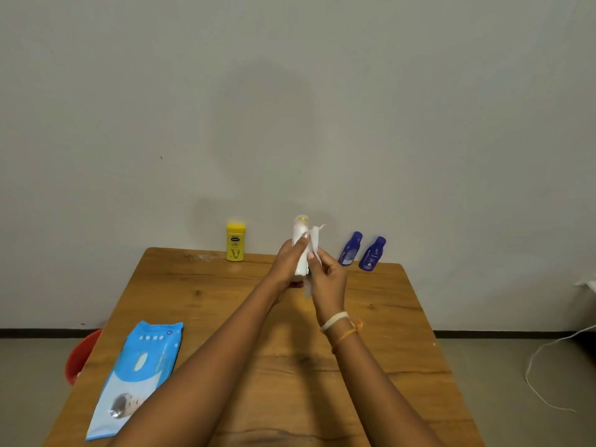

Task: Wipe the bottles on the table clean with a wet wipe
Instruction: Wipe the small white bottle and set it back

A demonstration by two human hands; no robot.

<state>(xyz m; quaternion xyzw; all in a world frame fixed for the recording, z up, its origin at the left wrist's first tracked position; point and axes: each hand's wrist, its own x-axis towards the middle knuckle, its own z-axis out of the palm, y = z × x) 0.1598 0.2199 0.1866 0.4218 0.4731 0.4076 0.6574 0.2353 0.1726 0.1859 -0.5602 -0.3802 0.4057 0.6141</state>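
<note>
My left hand (288,264) grips a white bottle (300,233) upright above the far middle of the wooden table (225,304). Against the bottle's right side, my right hand (327,279) pinches a white wet wipe (315,237), part of which sticks up. A yellow bottle (235,242) stands at the table's far edge to the left. Two dark blue bottles (350,248) (372,253) stand at the far right, side by side.
A blue pack of wet wipes (137,375) lies flat near the table's front left corner. A red bucket (80,356) sits on the floor left of the table. A white cable (545,375) trails over the floor on the right. A plain wall is behind.
</note>
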